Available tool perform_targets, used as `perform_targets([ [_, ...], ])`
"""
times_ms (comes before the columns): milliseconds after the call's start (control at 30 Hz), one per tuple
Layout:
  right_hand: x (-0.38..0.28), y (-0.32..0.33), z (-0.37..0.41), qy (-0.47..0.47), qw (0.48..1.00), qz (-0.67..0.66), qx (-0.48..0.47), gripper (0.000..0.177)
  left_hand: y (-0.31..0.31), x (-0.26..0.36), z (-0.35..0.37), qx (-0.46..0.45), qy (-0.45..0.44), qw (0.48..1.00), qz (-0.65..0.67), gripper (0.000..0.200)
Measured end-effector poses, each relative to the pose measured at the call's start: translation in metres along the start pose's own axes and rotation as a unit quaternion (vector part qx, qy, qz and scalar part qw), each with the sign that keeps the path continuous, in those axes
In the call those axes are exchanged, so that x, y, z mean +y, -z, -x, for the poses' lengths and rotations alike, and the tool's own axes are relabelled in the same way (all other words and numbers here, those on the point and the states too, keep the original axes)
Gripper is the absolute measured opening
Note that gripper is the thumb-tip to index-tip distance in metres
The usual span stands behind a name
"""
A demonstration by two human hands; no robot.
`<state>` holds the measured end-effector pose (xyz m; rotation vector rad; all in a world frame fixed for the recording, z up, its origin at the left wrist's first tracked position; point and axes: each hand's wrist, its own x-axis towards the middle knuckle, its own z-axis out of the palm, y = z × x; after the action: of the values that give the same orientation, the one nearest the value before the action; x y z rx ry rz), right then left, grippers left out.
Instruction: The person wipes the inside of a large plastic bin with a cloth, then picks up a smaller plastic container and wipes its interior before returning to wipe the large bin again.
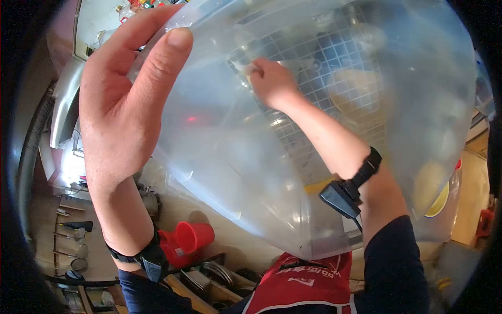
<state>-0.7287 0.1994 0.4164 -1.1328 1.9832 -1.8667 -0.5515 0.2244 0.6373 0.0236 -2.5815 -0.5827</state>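
A large translucent plastic lid or bin (pixel 209 141) fills the upper middle of the view. My left hand (pixel 123 104) grips its upper left edge, with the thumb on the near side and the fingers behind. My right hand (pixel 273 82) reaches in over the plastic, closed, beside a white wire rack (pixel 293 47) with a square grid. Something pale shows at its fingertips, too blurred to name. Cloudy plastic blurs the things around the rack, among them a rounded beige shape (pixel 355 89). Both forearms wear black straps with small devices.
A red plastic scoop or jug (pixel 194 236) stands below on the left. Strainers and ladles (pixel 78 251) hang or lie at the far left. A red apron (pixel 303 285) covers my front. A yellow-rimmed bowl (pixel 438 201) shows at the right. Bottles (pixel 125 13) stand at the top left.
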Motion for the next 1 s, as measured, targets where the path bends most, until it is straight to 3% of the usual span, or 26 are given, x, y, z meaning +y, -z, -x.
perform_targets([
  [67, 0.013, -0.020, -0.003, 0.049, 0.997, 0.057, -0.029, 0.018, 0.000, -0.002, 0.000, -0.033, 0.018, 0.999, 0.024, 0.041],
  [100, 0.014, -0.020, -0.002, 0.053, 0.997, 0.055, -0.027, 0.018, -0.001, -0.013, 0.002, 0.023, 0.027, 0.999, -0.013, 0.040],
  [133, 0.016, -0.017, 0.005, 0.075, 0.996, 0.028, -0.051, 0.016, -0.001, -0.020, 0.004, 0.080, 0.038, 0.995, -0.048, 0.040],
  [300, -0.003, 0.011, 0.027, 0.182, 0.973, -0.068, -0.125, 0.014, -0.001, -0.021, 0.000, 0.080, 0.027, 0.996, -0.025, 0.040],
  [367, -0.026, 0.017, 0.020, 0.048, 0.990, -0.086, -0.099, 0.015, -0.001, -0.020, 0.000, 0.079, 0.032, 0.996, -0.020, 0.039],
  [400, -0.025, 0.008, 0.012, 0.048, 0.990, -0.088, -0.098, 0.015, 0.001, -0.019, 0.001, 0.055, 0.015, 0.998, -0.038, 0.039],
  [467, -0.024, -0.013, -0.008, -0.101, 0.988, -0.116, 0.011, 0.017, 0.002, -0.018, 0.000, 0.030, -0.006, 0.998, -0.059, 0.039],
  [500, -0.031, -0.021, -0.005, -0.104, 0.987, -0.119, 0.013, 0.017, 0.001, -0.019, 0.000, 0.033, 0.001, 0.998, -0.045, 0.040],
  [567, -0.050, -0.034, 0.001, -0.079, 0.982, -0.168, 0.026, 0.019, 0.001, -0.020, 0.000, 0.037, 0.005, 0.999, -0.033, 0.040],
  [600, -0.059, -0.041, 0.000, 0.006, 0.987, -0.144, 0.077, 0.020, 0.001, -0.020, 0.001, 0.026, 0.001, 0.999, -0.023, 0.040],
  [633, -0.060, -0.037, 0.004, 0.007, 0.986, -0.144, 0.079, 0.020, 0.002, -0.020, 0.001, 0.015, -0.003, 1.000, -0.013, 0.040],
  [700, -0.069, -0.021, 0.022, -0.030, 0.983, -0.180, -0.038, 0.021, 0.001, -0.016, 0.001, 0.015, -0.001, 1.000, -0.028, 0.040],
  [733, -0.071, -0.025, 0.030, -0.029, 0.983, -0.178, -0.039, 0.021, 0.001, -0.014, 0.001, 0.014, 0.001, 0.999, -0.041, 0.039],
  [800, -0.073, -0.033, 0.045, 0.134, 0.966, -0.194, 0.101, 0.020, -0.001, -0.014, 0.001, 0.023, 0.008, 0.999, -0.027, 0.039],
  [833, -0.076, -0.031, 0.053, 0.133, 0.967, -0.193, 0.103, 0.020, -0.002, -0.014, 0.000, 0.032, 0.013, 0.999, -0.014, 0.039],
  [900, -0.083, -0.024, 0.066, 0.217, 0.947, -0.228, 0.055, 0.021, 0.001, -0.016, -0.003, 0.024, 0.012, 1.000, -0.016, 0.039],
  [933, -0.086, -0.018, 0.073, 0.217, 0.948, -0.226, 0.057, 0.021, 0.002, -0.016, -0.004, 0.017, 0.014, 1.000, -0.021, 0.039],
  [1000, -0.088, -0.001, 0.088, 0.216, 0.942, -0.255, -0.041, 0.020, 0.000, -0.013, -0.003, 0.021, 0.027, 0.999, -0.017, 0.038],
])
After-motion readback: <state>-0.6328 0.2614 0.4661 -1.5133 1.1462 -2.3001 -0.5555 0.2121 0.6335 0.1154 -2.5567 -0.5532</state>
